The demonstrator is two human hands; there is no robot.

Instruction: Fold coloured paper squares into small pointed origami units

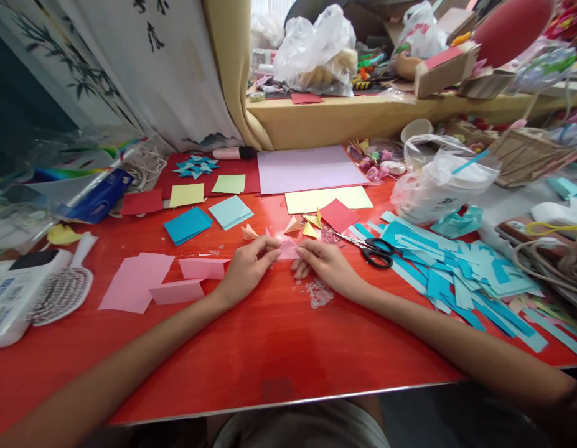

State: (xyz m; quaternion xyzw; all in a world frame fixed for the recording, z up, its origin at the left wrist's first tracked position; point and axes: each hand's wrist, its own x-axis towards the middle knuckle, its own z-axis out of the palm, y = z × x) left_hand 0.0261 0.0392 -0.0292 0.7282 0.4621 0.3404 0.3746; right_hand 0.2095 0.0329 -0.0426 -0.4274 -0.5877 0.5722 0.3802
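Between my hands is a small piece of pink paper (289, 250), pinched at both sides. My left hand (249, 266) grips its left side, thumb against fingers. At its right side my right hand (326, 266) pinches the paper, the lower fingers curled beneath. Just beyond lie small folded paper pieces (292, 225) in peach and yellow, and a red paper square (337, 216). Black-handled scissors (378, 251) rest right of my right hand. Left of my left hand are two folded pink papers (203, 268) and a stack of flat pink sheets (137, 281).
Blue paper strips (460, 267) heap on the right of the red table (251, 367). Blue squares (187, 225), a lilac sheet (307, 169) and a folded blue star (195, 166) lie at the back. A hairbrush (66, 287) and white bottle (22, 292) are left; a plastic bag (437, 180) stands right.
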